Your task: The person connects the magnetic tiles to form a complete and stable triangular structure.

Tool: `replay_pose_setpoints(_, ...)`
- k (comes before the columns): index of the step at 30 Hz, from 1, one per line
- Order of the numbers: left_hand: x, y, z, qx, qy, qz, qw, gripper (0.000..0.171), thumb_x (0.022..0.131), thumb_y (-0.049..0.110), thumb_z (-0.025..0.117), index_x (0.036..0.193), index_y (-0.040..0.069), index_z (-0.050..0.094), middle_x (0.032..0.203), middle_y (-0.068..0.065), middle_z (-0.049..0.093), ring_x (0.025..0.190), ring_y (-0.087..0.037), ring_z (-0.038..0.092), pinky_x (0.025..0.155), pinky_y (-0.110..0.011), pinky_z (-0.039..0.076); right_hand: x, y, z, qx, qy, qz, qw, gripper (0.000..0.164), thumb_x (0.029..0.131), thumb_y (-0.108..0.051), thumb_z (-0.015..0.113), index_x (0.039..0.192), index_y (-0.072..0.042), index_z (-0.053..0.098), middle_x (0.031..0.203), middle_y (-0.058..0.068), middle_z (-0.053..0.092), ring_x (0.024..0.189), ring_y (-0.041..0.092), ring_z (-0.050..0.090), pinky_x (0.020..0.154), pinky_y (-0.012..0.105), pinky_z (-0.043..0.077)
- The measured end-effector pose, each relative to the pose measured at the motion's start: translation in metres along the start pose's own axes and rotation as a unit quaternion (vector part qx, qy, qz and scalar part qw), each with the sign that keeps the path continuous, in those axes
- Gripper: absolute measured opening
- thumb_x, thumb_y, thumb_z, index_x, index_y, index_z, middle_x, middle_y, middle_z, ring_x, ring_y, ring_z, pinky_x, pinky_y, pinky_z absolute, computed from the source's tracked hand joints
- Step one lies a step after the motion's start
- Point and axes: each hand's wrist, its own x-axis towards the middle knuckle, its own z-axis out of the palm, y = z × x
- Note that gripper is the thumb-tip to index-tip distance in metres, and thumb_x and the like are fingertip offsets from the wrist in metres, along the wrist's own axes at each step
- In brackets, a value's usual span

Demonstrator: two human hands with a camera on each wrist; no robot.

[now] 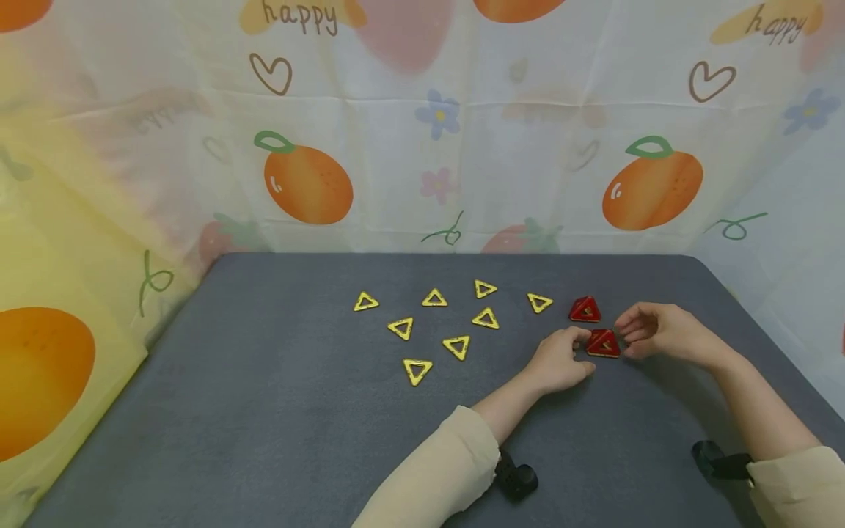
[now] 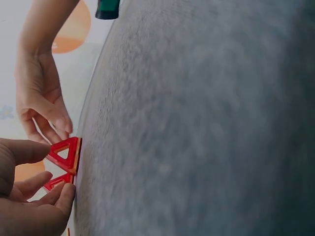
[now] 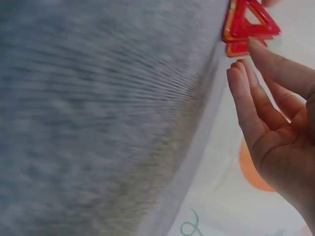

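Two red triangular pyramids made of magnetic tiles stand at the right of the table: a rear pyramid (image 1: pixel 584 309) and a front pyramid (image 1: pixel 604 343). My left hand (image 1: pixel 557 361) is at the front pyramid's left side, fingertips right at its edge and thumb spread apart. To its right is my right hand (image 1: pixel 670 334), fingers loosely bent with nothing between them. In the left wrist view, the front pyramid (image 2: pixel 66 153) shows a triangular window and partly covers the rear one. The right wrist view has my right thumb tip overlapping the red tiles (image 3: pixel 251 22).
Several yellow triangular frames, such as one yellow frame (image 1: pixel 417 371), lie scattered flat left of the pyramids on the grey table (image 1: pixel 264 440). A printed cloth (image 1: pixel 396 147) hangs behind the table's far edge. Black straps with cameras are on both wrists.
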Motion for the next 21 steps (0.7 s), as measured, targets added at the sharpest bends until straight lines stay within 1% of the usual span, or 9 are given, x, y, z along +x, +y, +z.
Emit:
replay_pose_setpoints(2, -0.001, 0.001, -0.003, -0.006, 0.004, 0.005, 1.0000, 0.046, 0.088, 0.015, 0.071, 0.133, 0.015, 0.060, 0.129, 0.001, 0.063, 0.112, -0.008, 0.062, 0.090, -0.016, 0.049, -0.001, -0.002, -0.004, -0.005, 0.020, -0.005, 1.000, 0.039, 0.084, -0.008, 0.076, 0.118, 0.004, 0.060, 0.112, 0.022, 0.067, 0.089, 0.007, 0.067, 0.073, 0.021, 0.057)
replay_pose_setpoints(5, -0.002, 0.003, -0.008, -0.015, 0.013, 0.007, 0.9998, 0.045, 0.089, 0.015, 0.071, 0.133, 0.016, 0.060, 0.130, 0.000, 0.063, 0.112, -0.009, 0.062, 0.090, -0.017, 0.050, -0.002, -0.006, -0.011, -0.008, 0.054, -0.009, 0.998, 0.037, 0.087, -0.007, 0.074, 0.120, 0.003, 0.060, 0.112, 0.020, 0.068, 0.087, 0.002, 0.067, 0.072, 0.021, 0.058)
replay_pose_setpoints(6, -0.003, 0.004, -0.011, -0.018, 0.016, 0.007, 0.9997, 0.045, 0.089, 0.016, 0.071, 0.133, 0.017, 0.060, 0.130, 0.000, 0.062, 0.112, -0.010, 0.063, 0.090, -0.018, 0.051, -0.002, -0.009, -0.012, -0.005, 0.065, -0.010, 0.998, 0.037, 0.088, -0.010, 0.073, 0.121, 0.002, 0.061, 0.112, 0.017, 0.069, 0.086, 0.001, 0.067, 0.072, 0.021, 0.058)
replay_pose_setpoints(8, -0.005, 0.006, -0.017, -0.028, 0.022, 0.007, 0.9993, 0.046, 0.090, 0.016, 0.070, 0.134, 0.018, 0.058, 0.133, 0.000, 0.061, 0.115, -0.013, 0.063, 0.092, -0.021, 0.052, -0.002, -0.014, -0.015, -0.006, 0.089, -0.012, 0.996, 0.037, 0.090, -0.018, 0.073, 0.121, -0.001, 0.062, 0.108, 0.002, 0.071, 0.084, -0.005, 0.065, 0.072, 0.020, 0.057)
replay_pose_setpoints(11, -0.007, 0.008, -0.031, -0.049, 0.029, 0.009, 0.9984, 0.045, 0.092, 0.016, 0.068, 0.136, 0.019, 0.057, 0.137, 0.000, 0.059, 0.119, -0.018, 0.063, 0.095, -0.025, 0.053, 0.001, -0.023, -0.017, -0.014, 0.119, -0.014, 0.993, 0.038, 0.092, -0.030, 0.071, 0.121, -0.007, 0.063, 0.101, -0.017, 0.068, 0.084, -0.011, 0.062, 0.071, 0.017, 0.054)
replay_pose_setpoints(13, -0.009, 0.008, -0.041, -0.063, 0.033, 0.015, 0.9974, 0.045, 0.093, 0.017, 0.067, 0.137, 0.019, 0.056, 0.140, -0.001, 0.058, 0.122, -0.021, 0.062, 0.096, -0.027, 0.053, 0.004, -0.030, -0.016, -0.019, 0.135, -0.018, 0.990, 0.039, 0.092, -0.034, 0.070, 0.122, -0.009, 0.064, 0.102, -0.015, 0.069, 0.084, -0.014, 0.060, 0.071, 0.014, 0.051)
replay_pose_setpoints(16, -0.012, 0.006, -0.060, -0.085, 0.039, 0.026, 0.9952, 0.043, 0.094, 0.015, 0.066, 0.137, 0.018, 0.056, 0.141, -0.005, 0.058, 0.125, -0.025, 0.061, 0.099, -0.030, 0.053, 0.009, -0.041, -0.011, -0.019, 0.147, -0.017, 0.989, 0.039, 0.094, -0.036, 0.068, 0.124, -0.011, 0.063, 0.112, 0.003, 0.071, 0.085, -0.018, 0.057, 0.072, 0.011, 0.049)
replay_pose_setpoints(18, -0.015, 0.004, -0.072, -0.097, 0.045, 0.033, 0.9937, 0.043, 0.095, 0.014, 0.065, 0.137, 0.017, 0.056, 0.141, -0.006, 0.057, 0.127, -0.027, 0.059, 0.101, -0.031, 0.052, 0.013, -0.049, -0.007, -0.016, 0.146, -0.015, 0.989, 0.041, 0.094, -0.037, 0.066, 0.126, -0.012, 0.062, 0.119, 0.013, 0.069, 0.087, -0.018, 0.057, 0.075, 0.013, 0.049)
replay_pose_setpoints(21, -0.022, 0.000, -0.093, -0.107, 0.050, 0.044, 0.9920, 0.042, 0.095, 0.013, 0.064, 0.137, 0.016, 0.056, 0.142, -0.006, 0.057, 0.131, -0.026, 0.057, 0.105, -0.033, 0.050, 0.020, -0.060, 0.000, -0.015, 0.135, -0.009, 0.991, 0.045, 0.095, -0.040, 0.064, 0.131, -0.013, 0.059, 0.126, 0.017, 0.067, 0.096, -0.003, 0.063, 0.083, 0.025, 0.052)
